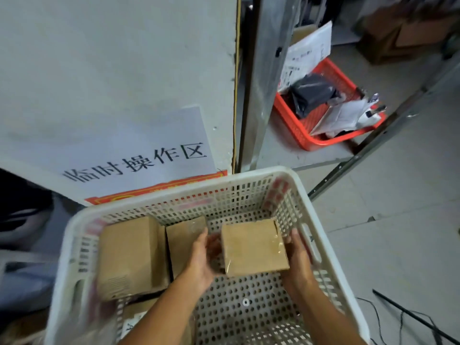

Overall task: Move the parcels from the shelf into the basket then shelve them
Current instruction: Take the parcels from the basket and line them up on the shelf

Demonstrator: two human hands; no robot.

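head view: i have a small taped cardboard parcel (255, 247) between my two hands, inside the white perforated basket (321, 235), toward its 2 o'clock corner. my left hand (202, 260) presses its left face with the fingers nearly straight, a loose open grip; my right hand (298, 255) cups the right face, fingers lightly bent along the side. whether the parcel sits on the basket floor or hangs just above it, i cannot tell.

two more brown parcels lie in the basket at 9 to 10 o'clock: a large carton (130, 255) against the left wall and a narrower carton (183, 242) just beside it, partly behind my left hand.

writing: a white paper sign (149, 153) on the grey wall at 11 o'clock reads "临时操作区". below it runs a red strip (159, 188) with yellow print too blurred to read.

at 1 o'clock a red basket (298, 128) sits on a low shelf board, holding a dark poly bag (313, 93) and pale mailers (308, 51) whose labels are too small to read. grey metal shelf posts (268, 70) rise beside it. the floor (398, 232) is pale grey tile, with thin black cables (408, 317) at 4 o'clock.
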